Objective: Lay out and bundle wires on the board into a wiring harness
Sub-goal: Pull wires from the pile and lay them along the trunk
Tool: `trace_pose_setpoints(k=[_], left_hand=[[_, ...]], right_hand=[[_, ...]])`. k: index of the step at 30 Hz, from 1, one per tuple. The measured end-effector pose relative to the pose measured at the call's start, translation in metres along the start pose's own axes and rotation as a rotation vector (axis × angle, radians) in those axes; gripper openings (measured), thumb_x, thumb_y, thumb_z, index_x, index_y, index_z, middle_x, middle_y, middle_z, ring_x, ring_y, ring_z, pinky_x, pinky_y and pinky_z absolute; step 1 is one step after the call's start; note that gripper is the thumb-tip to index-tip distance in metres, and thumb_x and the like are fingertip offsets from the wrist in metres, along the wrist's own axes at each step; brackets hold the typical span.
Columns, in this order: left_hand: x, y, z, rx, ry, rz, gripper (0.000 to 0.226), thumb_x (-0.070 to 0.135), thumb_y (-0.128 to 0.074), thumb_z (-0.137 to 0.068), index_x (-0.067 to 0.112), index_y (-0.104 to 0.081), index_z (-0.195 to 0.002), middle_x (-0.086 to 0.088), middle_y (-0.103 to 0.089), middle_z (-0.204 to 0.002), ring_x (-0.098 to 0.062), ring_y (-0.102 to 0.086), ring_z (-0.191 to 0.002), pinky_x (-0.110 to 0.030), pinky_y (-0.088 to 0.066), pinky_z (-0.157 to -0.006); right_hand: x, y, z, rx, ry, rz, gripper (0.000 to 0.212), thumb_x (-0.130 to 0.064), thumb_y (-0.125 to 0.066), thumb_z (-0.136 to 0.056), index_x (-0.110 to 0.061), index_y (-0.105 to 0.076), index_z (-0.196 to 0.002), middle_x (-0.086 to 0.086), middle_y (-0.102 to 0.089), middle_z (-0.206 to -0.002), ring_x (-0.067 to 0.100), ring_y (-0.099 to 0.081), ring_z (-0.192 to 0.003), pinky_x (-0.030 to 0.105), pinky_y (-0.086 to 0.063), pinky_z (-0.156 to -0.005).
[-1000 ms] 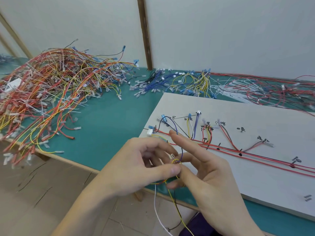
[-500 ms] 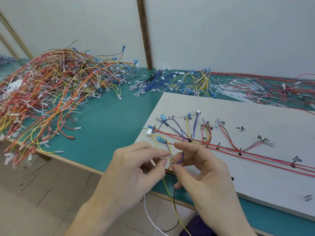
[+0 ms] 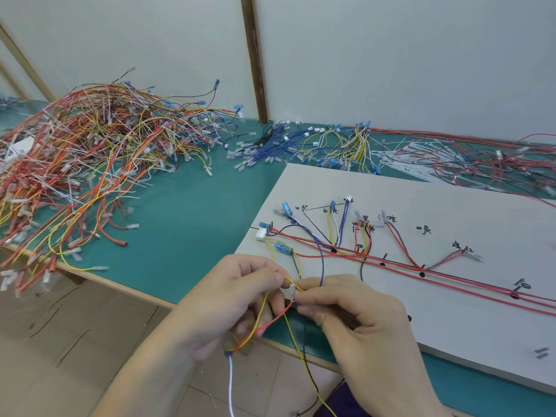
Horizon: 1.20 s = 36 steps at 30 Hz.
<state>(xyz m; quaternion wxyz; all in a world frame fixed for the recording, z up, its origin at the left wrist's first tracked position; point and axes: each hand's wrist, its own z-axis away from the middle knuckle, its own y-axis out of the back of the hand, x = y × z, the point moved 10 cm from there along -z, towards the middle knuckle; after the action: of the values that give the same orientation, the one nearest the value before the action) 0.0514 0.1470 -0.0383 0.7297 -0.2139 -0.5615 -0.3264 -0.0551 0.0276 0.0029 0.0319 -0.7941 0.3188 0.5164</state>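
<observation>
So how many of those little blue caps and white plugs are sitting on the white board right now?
Blue caps: 4
White plugs: 2
Total: 6

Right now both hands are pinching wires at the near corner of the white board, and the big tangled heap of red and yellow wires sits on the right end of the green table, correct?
Not quite. The head view shows the heap of red and yellow wires on the left end of the green table, not the right. The rest holds: the left hand and right hand pinch wires at the white board's near corner.
</observation>
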Motion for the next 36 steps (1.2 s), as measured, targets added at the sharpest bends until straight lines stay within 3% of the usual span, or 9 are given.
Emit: trace_pose_setpoints(k=[3, 5, 8, 12, 19, 24, 27, 32, 36], left_hand=[[-0.006, -0.002, 0.001, -0.019, 0.022, -0.112, 0.014, 0.024, -0.064, -0.085, 0.022, -0.073, -0.074, -0.011, -0.066, -0.065, -0.019, -0.051, -0.039, -0.018, -0.033, -0.034], [-0.008, -0.001, 0.004, -0.010, 0.005, -0.233, 0.016, 0.020, -0.065, -0.094, 0.022, -0.073, -0.081, -0.007, -0.067, -0.066, -0.021, -0.056, -0.042, -0.021, -0.040, -0.037], [-0.009, 0.011, 0.012, 0.045, -0.028, -0.221, 0.021, 0.015, -0.060, -0.103, 0.021, -0.077, -0.091, -0.002, -0.060, -0.069, -0.024, -0.057, -0.045, -0.026, -0.046, -0.040], [-0.009, 0.018, 0.020, 0.042, -0.063, -0.206, 0.023, 0.014, -0.056, -0.104, 0.022, -0.078, -0.105, -0.001, -0.053, -0.071, -0.022, -0.054, -0.048, -0.028, -0.048, -0.043], [-0.002, 0.025, 0.027, 0.083, -0.160, 0.157, 0.019, 0.024, -0.070, -0.094, 0.013, -0.077, -0.108, -0.006, -0.053, -0.072, -0.026, -0.060, -0.058, -0.031, -0.052, -0.052], [-0.020, 0.007, 0.032, -0.138, -0.054, 0.167, 0.027, 0.031, -0.067, -0.091, 0.011, -0.074, -0.109, -0.001, -0.037, -0.066, -0.018, -0.042, -0.046, -0.025, -0.037, -0.048], [-0.026, 0.014, 0.035, -0.119, -0.038, 0.295, 0.031, 0.032, -0.071, -0.086, 0.006, -0.070, -0.103, 0.002, -0.027, -0.063, -0.014, -0.029, -0.043, -0.021, -0.033, -0.045], [-0.043, 0.027, 0.044, 0.003, -0.033, -0.075, 0.030, 0.049, -0.067, -0.080, 0.022, -0.072, -0.094, 0.000, -0.032, -0.053, -0.016, -0.032, -0.043, -0.020, -0.030, -0.047], [-0.054, 0.015, 0.059, -0.132, 0.050, -0.370, 0.026, 0.051, -0.062, -0.086, 0.030, -0.069, -0.098, 0.003, -0.057, -0.062, -0.012, -0.049, -0.053, -0.021, -0.039, -0.056]], right_hand=[[-0.010, 0.011, 0.001, 0.100, 0.092, 0.071, 0.023, -0.007, -0.075, -0.080, -0.029, -0.078, -0.085, -0.013, -0.071, -0.104, 0.015, -0.068, -0.103, 0.020, -0.053, -0.080], [-0.005, 0.015, 0.003, 0.122, 0.029, -0.026, 0.022, -0.010, -0.074, -0.089, -0.032, -0.073, -0.087, -0.008, -0.074, -0.101, 0.016, -0.070, -0.100, 0.022, -0.053, -0.082], [0.012, 0.012, 0.003, 0.100, -0.187, -0.449, 0.011, -0.016, -0.068, -0.094, -0.027, -0.070, -0.090, 0.006, -0.079, -0.097, 0.024, -0.076, -0.095, 0.027, -0.059, -0.082], [0.029, 0.006, 0.005, 0.146, -0.457, -0.954, 0.006, -0.017, -0.065, -0.086, -0.014, -0.068, -0.089, 0.023, -0.073, -0.088, 0.041, -0.074, -0.082, 0.044, -0.062, -0.066], [0.042, 0.008, 0.005, 0.224, -0.546, -0.831, 0.009, -0.016, -0.057, -0.095, -0.014, -0.066, -0.096, 0.013, -0.062, -0.080, 0.025, -0.063, -0.069, 0.047, -0.060, -0.062], [0.044, 0.010, 0.005, 0.264, -0.567, -0.830, 0.011, -0.012, -0.055, -0.100, -0.012, -0.066, -0.103, 0.010, -0.062, -0.082, 0.020, -0.060, -0.068, 0.043, -0.059, -0.058], [0.047, 0.013, 0.008, 0.325, -0.609, -0.847, 0.016, -0.011, -0.053, -0.102, -0.017, -0.068, -0.102, 0.005, -0.060, -0.080, 0.016, -0.054, -0.063, 0.030, -0.052, -0.046], [0.049, 0.013, 0.009, 0.310, -0.736, -0.972, 0.018, -0.009, -0.053, -0.101, -0.014, -0.070, -0.106, 0.003, -0.059, -0.080, 0.010, -0.045, -0.055, 0.016, -0.031, -0.034], [0.041, 0.019, 0.005, 0.195, -0.789, -0.981, 0.021, -0.013, -0.062, -0.091, -0.009, -0.077, -0.105, 0.003, -0.059, -0.083, 0.008, -0.041, -0.053, 0.016, -0.028, -0.034]])
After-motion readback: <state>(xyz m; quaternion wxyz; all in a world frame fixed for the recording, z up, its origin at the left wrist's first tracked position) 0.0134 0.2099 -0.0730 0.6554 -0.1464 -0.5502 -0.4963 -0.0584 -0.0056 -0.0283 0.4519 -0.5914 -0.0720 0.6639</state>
